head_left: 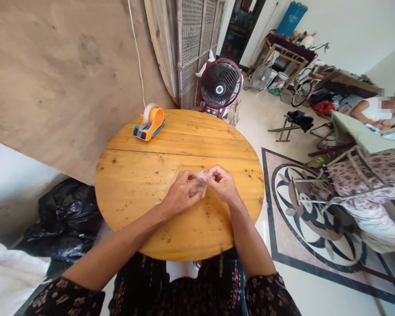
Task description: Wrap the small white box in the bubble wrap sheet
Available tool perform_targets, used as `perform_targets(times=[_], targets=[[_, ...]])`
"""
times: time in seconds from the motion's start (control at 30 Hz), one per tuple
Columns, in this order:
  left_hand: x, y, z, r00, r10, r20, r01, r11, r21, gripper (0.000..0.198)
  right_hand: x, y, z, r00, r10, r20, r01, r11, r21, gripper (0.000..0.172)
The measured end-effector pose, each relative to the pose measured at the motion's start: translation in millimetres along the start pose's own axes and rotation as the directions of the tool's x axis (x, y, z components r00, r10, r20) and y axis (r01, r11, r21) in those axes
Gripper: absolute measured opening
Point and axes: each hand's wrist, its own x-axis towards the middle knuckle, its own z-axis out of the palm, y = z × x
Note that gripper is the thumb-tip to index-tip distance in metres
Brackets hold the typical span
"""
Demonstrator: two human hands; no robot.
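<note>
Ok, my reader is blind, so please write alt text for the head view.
The left hand and right hand hold a crumpled whitish scrap over a round wooden table. An orange-and-blue tape dispenser sits near its far left edge, a fan beyond.

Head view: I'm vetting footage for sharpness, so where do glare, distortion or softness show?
Head view: highlights glint on the black plastic bag; the doorway leans, suggesting wide-angle distortion; the crumpled translucent film between left hand and right hand lacks crisp detail; same view, right edge: pixelation masks part of a person.
</note>
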Motion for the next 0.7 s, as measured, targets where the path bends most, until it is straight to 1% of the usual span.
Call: perform_targets(times=[0.07,0.13,0.2,0.27,0.37,0.47,0.53,0.63,0.7], targets=[[0,3,-2.0,0.997,-0.075,-0.019,0.076,0.996,0.045,0.02,-4,1,0,1.0,-0.023,0.002,0.023,0.999,-0.048,0.021],[1,6,-4.3,0.983,-0.181,-0.016,0.182,0.979,0.091,0.024,-7,1,1,0.999,-0.04,0.011,0.041,0.992,-0.116,0.017],[1,8,-6.4,0.959,-0.284,0.013,0.28,0.953,0.114,0.029,-11,-1,2,0.998,-0.049,0.03,0.054,0.979,-0.194,0.015],[1,9,-8.4,0.937,-0.346,0.046,0.339,0.934,0.113,0.031,-15,-3,3,0.997,-0.059,0.046,0.069,0.961,-0.269,0.012],[2,11,-11.4,0.912,-0.397,0.1,0.389,0.917,0.094,0.034,-24,-5,8,0.996,-0.088,0.025,0.091,0.935,-0.343,0.01],[4,13,-14.4,0.874,-0.454,0.174,0.441,0.891,0.111,0.037,-34,-2,17,0.991,-0.13,-0.029,0.108,0.911,-0.398,0.01],[6,13,-16.4,0.852,-0.478,0.214,0.457,0.878,0.143,0.046,-40,2,22,0.983,-0.172,-0.063,0.131,0.898,-0.42,0.011],[8,9,-20.9,0.849,-0.461,0.258,0.43,0.887,0.17,0.064,-45,10,28,0.96,-0.267,-0.088,0.204,0.875,-0.439,0.012],[9,3,-25.8,0.865,-0.395,0.309,0.371,0.919,0.136,0.067,-46,15,28,0.947,-0.316,-0.064,0.25,0.846,-0.471,0.011]])
